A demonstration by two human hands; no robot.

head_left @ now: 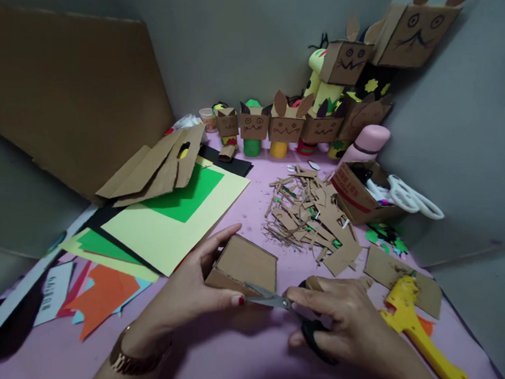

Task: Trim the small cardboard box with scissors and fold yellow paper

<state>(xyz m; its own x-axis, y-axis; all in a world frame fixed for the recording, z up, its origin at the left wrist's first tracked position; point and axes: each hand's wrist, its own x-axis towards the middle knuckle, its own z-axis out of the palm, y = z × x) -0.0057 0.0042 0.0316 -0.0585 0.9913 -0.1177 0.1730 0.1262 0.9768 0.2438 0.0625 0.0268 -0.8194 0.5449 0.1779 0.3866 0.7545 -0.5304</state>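
A small cardboard box (250,260) sits low over the front middle of the table, its flat top facing up. Around its left side and near edge curls my left hand (206,283), thumb in front and fingers behind. My right hand (334,309) grips a pair of scissors (273,300) by the black handles. The metal blades point left and lie against the box's near upper edge, close to my left thumb. Whether the blades are cutting into the card cannot be made out.
Cardboard scraps (307,215) lie heaped beyond the box. A yellow glue gun (417,333) rests on card at right, near an open carton (358,193) with white-handled scissors (411,197). Coloured paper (177,236) and cardboard sheets (157,169) fill the left; animal-faced figures (287,125) line the back.
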